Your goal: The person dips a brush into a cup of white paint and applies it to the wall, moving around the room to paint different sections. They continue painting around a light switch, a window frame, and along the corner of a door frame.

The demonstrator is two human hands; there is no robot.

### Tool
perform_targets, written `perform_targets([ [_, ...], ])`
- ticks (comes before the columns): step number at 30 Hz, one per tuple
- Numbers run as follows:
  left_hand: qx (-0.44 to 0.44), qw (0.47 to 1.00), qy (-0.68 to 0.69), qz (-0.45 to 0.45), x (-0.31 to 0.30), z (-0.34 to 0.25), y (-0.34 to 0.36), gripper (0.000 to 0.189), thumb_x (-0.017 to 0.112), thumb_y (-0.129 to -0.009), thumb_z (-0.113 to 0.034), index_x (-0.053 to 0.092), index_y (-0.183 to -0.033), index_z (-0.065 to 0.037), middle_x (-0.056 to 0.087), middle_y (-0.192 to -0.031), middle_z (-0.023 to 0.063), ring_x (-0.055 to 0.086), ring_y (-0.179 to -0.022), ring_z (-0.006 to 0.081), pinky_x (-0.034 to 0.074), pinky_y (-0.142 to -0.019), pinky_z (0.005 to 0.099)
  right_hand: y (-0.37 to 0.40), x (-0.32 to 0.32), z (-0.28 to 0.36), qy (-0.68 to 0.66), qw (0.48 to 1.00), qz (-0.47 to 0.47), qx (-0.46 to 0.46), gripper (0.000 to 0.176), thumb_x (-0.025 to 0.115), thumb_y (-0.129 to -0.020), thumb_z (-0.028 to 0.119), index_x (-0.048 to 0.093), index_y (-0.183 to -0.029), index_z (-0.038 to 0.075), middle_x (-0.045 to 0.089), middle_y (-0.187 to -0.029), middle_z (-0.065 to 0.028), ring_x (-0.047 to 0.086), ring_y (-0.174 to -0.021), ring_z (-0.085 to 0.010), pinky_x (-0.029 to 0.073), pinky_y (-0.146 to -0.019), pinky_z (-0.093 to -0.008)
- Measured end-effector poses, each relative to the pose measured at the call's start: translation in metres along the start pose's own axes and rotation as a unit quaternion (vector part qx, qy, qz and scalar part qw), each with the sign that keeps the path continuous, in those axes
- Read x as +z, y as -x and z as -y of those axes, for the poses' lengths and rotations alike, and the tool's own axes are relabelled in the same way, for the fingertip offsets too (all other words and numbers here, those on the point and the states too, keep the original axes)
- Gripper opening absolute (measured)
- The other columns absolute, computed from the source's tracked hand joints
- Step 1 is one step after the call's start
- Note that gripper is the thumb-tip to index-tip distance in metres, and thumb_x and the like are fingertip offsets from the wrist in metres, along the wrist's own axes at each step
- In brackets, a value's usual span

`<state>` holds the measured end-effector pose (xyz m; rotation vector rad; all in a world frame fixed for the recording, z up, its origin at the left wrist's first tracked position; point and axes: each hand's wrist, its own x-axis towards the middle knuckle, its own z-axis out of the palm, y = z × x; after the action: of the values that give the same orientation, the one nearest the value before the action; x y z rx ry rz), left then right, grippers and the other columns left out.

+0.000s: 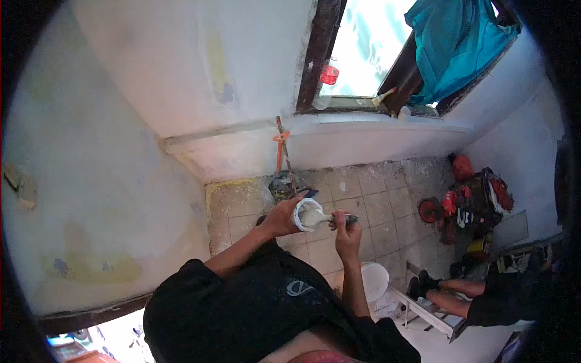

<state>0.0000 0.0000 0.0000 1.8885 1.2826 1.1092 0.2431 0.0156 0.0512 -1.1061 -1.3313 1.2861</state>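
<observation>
My left hand point(282, 218) is wrapped round a white tub point(297, 219) with a pale rim, tilted so that its mouth shows. White paste point(311, 215) lies inside. In my right hand point(347, 237) is a short scraper-like tool point(325, 216), held by its dark handle. Its white-smeared end reaches into the tub, and I cannot make out the exact shape of that end. Both hands are in front of my chest, above the tiled floor.
Below my right forearm is a white bucket point(375, 281). A person's legs point(455, 296) rest by a stepladder point(426, 311) at right. Tools and bags point(478, 199) crowd the far right floor. Long-handled tools point(282, 148) lean on the wall below a window point(372, 48) with a teal cloth point(457, 48).
</observation>
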Motion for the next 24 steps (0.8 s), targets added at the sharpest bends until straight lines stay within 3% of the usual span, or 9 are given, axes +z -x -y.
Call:
perform_targets([
  [2, 0.006, 1.000, 0.001, -0.007, -0.006, 0.000, -0.006, 0.084, 0.094, -0.075, -0.030, 0.055, -0.146, -0.005, 0.068, -0.135, 0.0231, 0.069, -0.120, 0.0433, 0.056, -0.099, 0.0484, -0.008, 0.010, 0.011, 0.078, 0.997, 0.010, -0.022, 0.026, 0.071, -0.107, 0.027, 0.073, -0.106, 0.001, 0.076, -0.087, -0.0049, 0.069, -0.078, -0.0096, 0.054, -0.069, -0.0249],
  [7, -0.064, 0.997, -0.051, 0.012, -0.027, 0.014, -0.014, 0.075, 0.095, -0.074, -0.029, 0.063, -0.137, -0.004, 0.072, -0.128, 0.0192, 0.071, -0.114, 0.0396, 0.058, -0.097, 0.0468, -0.027, 0.046, 0.019, 0.169, 0.984, 0.033, -0.043, 0.022, 0.073, -0.104, 0.023, 0.073, -0.110, 0.002, 0.078, -0.087, -0.0110, 0.071, -0.075, -0.0121, 0.056, -0.068, -0.0310],
  [10, 0.086, 0.992, -0.055, 0.072, -0.020, 0.035, -0.046, 0.071, 0.095, -0.074, -0.028, 0.065, -0.134, -0.005, 0.073, -0.125, 0.0180, 0.072, -0.113, 0.0375, 0.058, -0.097, 0.0453, -0.043, 0.052, 0.042, 0.175, 0.981, 0.063, -0.048, 0.027, 0.075, -0.103, 0.031, 0.075, -0.110, 0.005, 0.075, -0.086, -0.0095, 0.069, -0.075, -0.0130, 0.054, -0.069, -0.0301],
  [12, 0.024, 0.999, 0.012, 0.041, -0.018, 0.037, -0.055, 0.066, 0.094, -0.075, -0.024, 0.066, -0.131, -0.005, 0.073, -0.122, 0.0182, 0.073, -0.111, 0.0369, 0.058, -0.094, 0.0448, -0.047, 0.053, 0.040, 0.195, 0.980, 0.024, -0.044, 0.028, 0.075, -0.102, 0.032, 0.075, -0.110, 0.005, 0.075, -0.085, -0.0105, 0.067, -0.073, -0.0148, 0.053, -0.068, -0.0310],
  [17, 0.118, 0.992, 0.027, 0.044, -0.019, 0.068, -0.089, 0.058, 0.092, -0.078, -0.020, 0.065, -0.128, -0.005, 0.073, -0.116, 0.0164, 0.074, -0.107, 0.0354, 0.059, -0.090, 0.0441, -0.057, 0.068, 0.046, 0.240, 0.971, 0.002, -0.022, 0.030, 0.075, -0.102, 0.033, 0.075, -0.113, 0.004, 0.073, -0.086, -0.0146, 0.066, -0.071, -0.0213, 0.052, -0.067, -0.0372],
  [19, 0.072, 0.979, 0.121, 0.147, 0.005, 0.095, -0.085, 0.069, 0.091, -0.078, -0.023, 0.061, -0.138, -0.007, 0.069, -0.131, 0.0168, 0.069, -0.120, 0.0353, 0.054, -0.104, 0.0463, -0.059, 0.065, 0.025, 0.271, 0.962, -0.016, -0.013, 0.034, 0.073, -0.102, 0.036, 0.074, -0.116, 0.005, 0.074, -0.088, -0.0168, 0.070, -0.074, -0.0273, 0.054, -0.069, -0.0392],
  [20, 0.054, 0.981, 0.099, 0.156, -0.003, 0.073, -0.090, 0.071, 0.092, -0.078, -0.024, 0.061, -0.139, -0.007, 0.069, -0.131, 0.0162, 0.069, -0.119, 0.0349, 0.056, -0.101, 0.0450, -0.053, 0.065, 0.023, 0.281, 0.959, -0.027, -0.014, 0.037, 0.072, -0.103, 0.039, 0.073, -0.119, 0.006, 0.075, -0.091, -0.0190, 0.073, -0.078, -0.0334, 0.056, -0.071, -0.0412],
  [23, 0.037, 0.965, 0.154, 0.208, 0.007, 0.074, -0.098, 0.071, 0.093, -0.077, -0.026, 0.061, -0.138, -0.006, 0.070, -0.129, 0.0159, 0.070, -0.118, 0.0345, 0.057, -0.099, 0.0445, -0.047, 0.062, 0.030, 0.303, 0.951, -0.064, -0.007, 0.039, 0.069, -0.104, 0.040, 0.073, -0.121, 0.006, 0.076, -0.093, -0.0179, 0.074, -0.079, -0.0299, 0.056, -0.074, -0.0409],
  [24, 0.033, 0.976, 0.118, 0.181, 0.012, 0.082, -0.097, 0.073, 0.095, -0.077, -0.028, 0.061, -0.137, -0.005, 0.072, -0.126, 0.0146, 0.070, -0.117, 0.0338, 0.057, -0.099, 0.0450, -0.047, 0.058, 0.035, 0.301, 0.950, -0.077, -0.015, 0.039, 0.069, -0.104, 0.040, 0.073, -0.121, 0.006, 0.076, -0.093, -0.0179, 0.074, -0.079, -0.0299, 0.056, -0.074, -0.0409],
])
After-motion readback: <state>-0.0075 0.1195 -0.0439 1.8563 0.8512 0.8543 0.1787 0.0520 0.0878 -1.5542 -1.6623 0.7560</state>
